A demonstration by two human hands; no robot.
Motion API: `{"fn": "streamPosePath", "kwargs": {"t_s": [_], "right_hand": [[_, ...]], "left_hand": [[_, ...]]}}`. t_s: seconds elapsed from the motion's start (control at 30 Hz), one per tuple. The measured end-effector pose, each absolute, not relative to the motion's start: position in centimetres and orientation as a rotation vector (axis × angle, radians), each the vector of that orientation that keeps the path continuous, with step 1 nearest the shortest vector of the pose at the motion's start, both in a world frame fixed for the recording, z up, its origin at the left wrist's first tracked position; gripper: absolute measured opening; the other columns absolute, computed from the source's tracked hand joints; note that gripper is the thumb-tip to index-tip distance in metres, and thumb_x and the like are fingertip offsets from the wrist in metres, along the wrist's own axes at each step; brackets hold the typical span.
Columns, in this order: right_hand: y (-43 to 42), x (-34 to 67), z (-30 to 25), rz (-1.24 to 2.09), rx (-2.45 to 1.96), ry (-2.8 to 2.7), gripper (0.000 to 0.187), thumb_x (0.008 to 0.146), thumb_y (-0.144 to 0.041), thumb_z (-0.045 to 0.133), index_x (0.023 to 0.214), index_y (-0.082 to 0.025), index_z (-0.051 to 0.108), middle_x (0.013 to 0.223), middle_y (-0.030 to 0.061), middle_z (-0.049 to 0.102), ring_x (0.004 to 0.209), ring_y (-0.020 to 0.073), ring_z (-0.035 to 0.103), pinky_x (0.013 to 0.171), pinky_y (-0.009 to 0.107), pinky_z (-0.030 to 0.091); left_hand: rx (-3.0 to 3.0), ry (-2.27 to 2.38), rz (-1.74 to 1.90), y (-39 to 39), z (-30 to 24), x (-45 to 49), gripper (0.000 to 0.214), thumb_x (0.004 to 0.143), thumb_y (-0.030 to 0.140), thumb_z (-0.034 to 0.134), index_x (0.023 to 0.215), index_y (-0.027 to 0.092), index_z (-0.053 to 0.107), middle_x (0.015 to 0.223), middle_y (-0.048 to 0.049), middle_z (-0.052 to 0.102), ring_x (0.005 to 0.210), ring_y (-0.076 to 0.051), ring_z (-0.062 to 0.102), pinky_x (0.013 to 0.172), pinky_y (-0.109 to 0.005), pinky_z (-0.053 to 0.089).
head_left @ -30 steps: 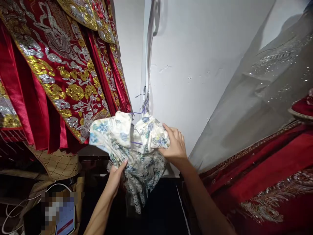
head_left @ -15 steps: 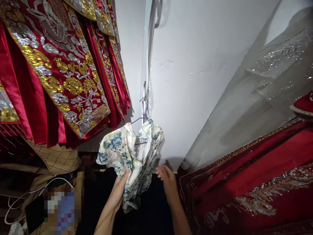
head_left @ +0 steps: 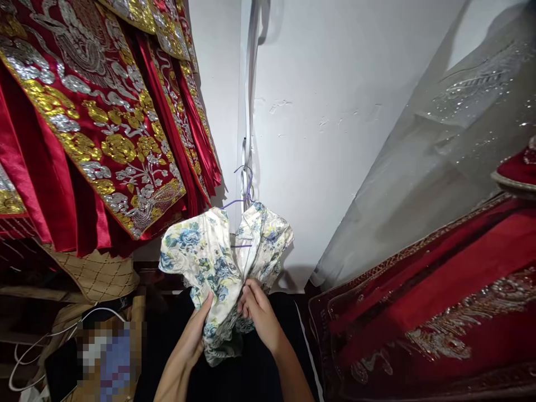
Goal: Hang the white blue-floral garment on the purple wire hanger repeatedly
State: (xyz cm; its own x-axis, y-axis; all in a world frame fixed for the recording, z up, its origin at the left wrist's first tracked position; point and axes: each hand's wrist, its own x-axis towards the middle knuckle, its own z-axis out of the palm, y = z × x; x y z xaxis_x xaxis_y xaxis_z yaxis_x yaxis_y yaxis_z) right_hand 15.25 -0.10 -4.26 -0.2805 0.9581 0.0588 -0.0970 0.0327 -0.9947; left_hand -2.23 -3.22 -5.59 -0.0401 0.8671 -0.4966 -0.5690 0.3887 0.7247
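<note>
Fingers (head_left: 206,306) of the left hand (head_left: 193,335) are curled round the lower front of the floral garment (head_left: 201,257), bottom centre of frame. Grip closed on cloth.

Left to right:
- Upper left: red robes (head_left: 104,111) with gold and silver embroidery, hanging, hems slanting down toward centre.
- Lower left: tan woven piece (head_left: 96,276) under the robe hems; white cable (head_left: 25,346) looping below it, next to a pixellated patch.
- Centre: the floral garment, white with blue and yellow flowers, hangs on a purple hanger (head_left: 238,202). Hook goes up at the wall corner. Garment sits just right of the robe hems, bunched at the bottom where both hands hold it.
- Right hand (head_left: 258,315): just beside the left, fingertips (head_left: 246,291) pinching the same cloth at the front opening. Closed on fabric.
- Behind: white wall (head_left: 335,111), scuffed.
- Right: grey sheer fabric (head_left: 460,139) with sequins, slanting down toward centre.
- Lower right: red garment (head_left: 439,296) with silver beadwork.
</note>
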Motion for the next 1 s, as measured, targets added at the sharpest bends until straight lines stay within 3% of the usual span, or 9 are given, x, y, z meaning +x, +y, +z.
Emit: {"fn": "streamPosePath", "kwargs": {"t_s": [0.2, 0.47, 0.57, 0.67, 0.77, 0.9, 1.0], "right_hand": [[-0.6, 15.3, -3.9, 1.365, -0.929, -1.297, 0.032, 0.096, -0.045, 0.049, 0.075, -0.021, 0.051, 0.059, -0.004, 0.045, 0.055, 0.0116, 0.04, 0.055, 0.026, 0.031], [0.1, 17.1, -3.9, 1.378, -1.058, -1.243, 0.026, 0.082, -0.027, 0.049, 0.057, -0.02, 0.046, 0.046, -0.007, 0.034, 0.044, 0.0082, 0.029, 0.047, 0.026, 0.019], [0.0, 16.3, -3.5, 1.461, -1.047, -1.289, 0.027, 0.081, -0.029, 0.049, 0.055, -0.02, 0.048, 0.042, -0.0078, 0.035, 0.04, 0.0073, 0.03, 0.046, 0.025, 0.019], [-0.3, 15.9, -3.1, 1.504, -1.072, -1.316, 0.031, 0.081, -0.033, 0.05, 0.053, -0.02, 0.046, 0.04, -0.0084, 0.035, 0.037, 0.0065, 0.03, 0.044, 0.024, 0.019], [-0.6, 16.1, -2.4, 1.567, -1.083, -1.341, 0.031, 0.082, -0.035, 0.05, 0.054, -0.02, 0.047, 0.036, -0.0079, 0.038, 0.034, 0.0067, 0.031, 0.042, 0.023, 0.019], [0.2, 16.7, -0.4, 1.555, -1.032, -1.192, 0.028, 0.083, -0.035, 0.05, 0.062, -0.017, 0.057, 0.041, -0.0037, 0.049, 0.038, 0.0072, 0.036, 0.043, 0.022, 0.02], [2.2, 17.1, 2.6, 1.565, -0.927, -1.021, 0.025, 0.082, -0.036, 0.056, 0.066, -0.017, 0.055, 0.045, -0.0057, 0.045, 0.04, 0.0056, 0.029, 0.043, 0.022, 0.016]], "left_hand": [[0.435, 1.039, 1.223, -3.3, -5.1, -1.1, 0.064, 0.084, 0.051, 0.068, 0.139, 0.023, 0.053, 0.139, -0.0111, 0.06, 0.134, -0.03, 0.051, 0.113, -0.044, 0.041], [1.103, 1.902, 1.856, -2.8, -5.7, 1.2, 0.072, 0.076, 0.035, 0.072, 0.141, 0.022, 0.042, 0.144, -0.0147, 0.041, 0.138, -0.034, 0.036, 0.115, -0.049, 0.029], [1.311, 1.625, 1.699, -3.1, -4.7, 3.3, 0.046, 0.08, 0.032, 0.068, 0.123, 0.023, 0.056, 0.13, -0.0123, 0.053, 0.126, -0.029, 0.047, 0.11, -0.041, 0.035], [1.348, 1.425, 1.445, -3.3, -3.7, 4.7, 0.018, 0.086, 0.035, 0.059, 0.098, 0.022, 0.063, 0.097, -0.0073, 0.063, 0.098, -0.025, 0.06, 0.093, -0.035, 0.046], [1.392, 1.434, 1.412, -3.3, -3.5, 5.1, 0.018, 0.089, 0.038, 0.054, 0.086, 0.022, 0.06, 0.079, -0.0035, 0.059, 0.079, -0.021, 0.058, 0.078, -0.031, 0.047], [1.46, 1.422, 1.382, -3.5, -4.1, 4.9, 0.019, 0.093, 0.038, 0.05, 0.088, 0.023, 0.06, 0.081, -0.0042, 0.06, 0.077, -0.021, 0.058, 0.075, -0.029, 0.046], [1.526, 1.399, 1.371, -3.6, -4.5, 4.6, 0.019, 0.094, 0.037, 0.05, 0.088, 0.023, 0.061, 0.084, -0.0055, 0.06, 0.082, -0.023, 0.059, 0.078, -0.029, 0.045]]}}
